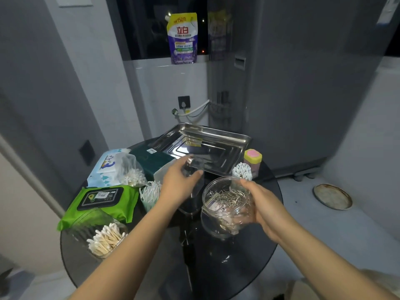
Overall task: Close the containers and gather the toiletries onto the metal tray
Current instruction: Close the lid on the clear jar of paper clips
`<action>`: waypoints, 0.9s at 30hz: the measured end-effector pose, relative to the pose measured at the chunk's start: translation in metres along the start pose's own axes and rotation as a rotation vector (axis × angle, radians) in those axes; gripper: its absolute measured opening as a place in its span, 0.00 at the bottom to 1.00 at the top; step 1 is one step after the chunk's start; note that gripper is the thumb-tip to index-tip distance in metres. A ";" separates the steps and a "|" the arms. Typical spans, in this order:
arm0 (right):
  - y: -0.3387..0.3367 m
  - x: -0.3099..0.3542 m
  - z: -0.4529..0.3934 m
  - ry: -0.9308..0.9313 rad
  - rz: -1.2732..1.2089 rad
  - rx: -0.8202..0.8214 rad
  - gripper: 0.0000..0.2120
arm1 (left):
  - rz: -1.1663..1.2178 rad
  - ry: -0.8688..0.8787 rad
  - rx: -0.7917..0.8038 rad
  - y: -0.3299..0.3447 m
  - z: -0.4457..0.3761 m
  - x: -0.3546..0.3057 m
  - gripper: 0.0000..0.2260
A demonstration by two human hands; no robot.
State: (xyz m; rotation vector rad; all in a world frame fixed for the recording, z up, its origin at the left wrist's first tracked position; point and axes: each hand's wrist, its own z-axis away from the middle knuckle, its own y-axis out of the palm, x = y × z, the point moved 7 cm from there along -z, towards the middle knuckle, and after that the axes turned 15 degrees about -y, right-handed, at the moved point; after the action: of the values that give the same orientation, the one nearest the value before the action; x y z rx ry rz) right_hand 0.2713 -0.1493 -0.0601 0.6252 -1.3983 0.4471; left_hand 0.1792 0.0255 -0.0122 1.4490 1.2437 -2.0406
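My right hand (263, 204) grips a clear plastic jar (225, 204) with thin metal pins inside; its mouth is uncovered and tilted toward my left. My left hand (179, 182) holds a clear lid (193, 167) just left of and above the jar's mouth, blurred. The metal tray (240, 146) lies bare at the far side of the round dark table (216, 267). An open tub of cotton swabs (106, 239) stands at the near left, another cup of swabs (242, 171) at the right beside the tray.
Left of my hands lie a green wet-wipe pack (101, 200), a blue-white pack (108, 167), a bag of swabs (134, 175), a swab cup (150, 192) and a dark green box (151, 159). A yellow-pink container (252, 158) stands at the tray's right. A detergent pouch (183, 37) sits on the sill.
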 end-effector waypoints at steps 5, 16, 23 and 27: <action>-0.004 0.004 -0.002 0.006 -0.005 -0.057 0.17 | 0.060 0.037 0.021 0.010 -0.027 -0.028 0.20; 0.002 0.000 -0.020 0.023 -0.044 -0.074 0.18 | 0.038 0.030 0.124 0.058 -0.096 -0.040 0.20; 0.005 -0.006 -0.028 0.041 -0.058 -0.079 0.18 | 0.008 0.003 0.159 0.072 -0.104 -0.022 0.23; 0.007 -0.008 -0.028 0.049 -0.056 -0.095 0.18 | -0.013 0.000 0.166 0.070 -0.103 -0.021 0.26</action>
State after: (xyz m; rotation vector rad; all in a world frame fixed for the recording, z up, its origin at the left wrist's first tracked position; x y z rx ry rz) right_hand 0.2872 -0.1256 -0.0686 0.5712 -1.3439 0.3475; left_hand 0.2968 0.0654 -0.0356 1.5158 1.1091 -2.1975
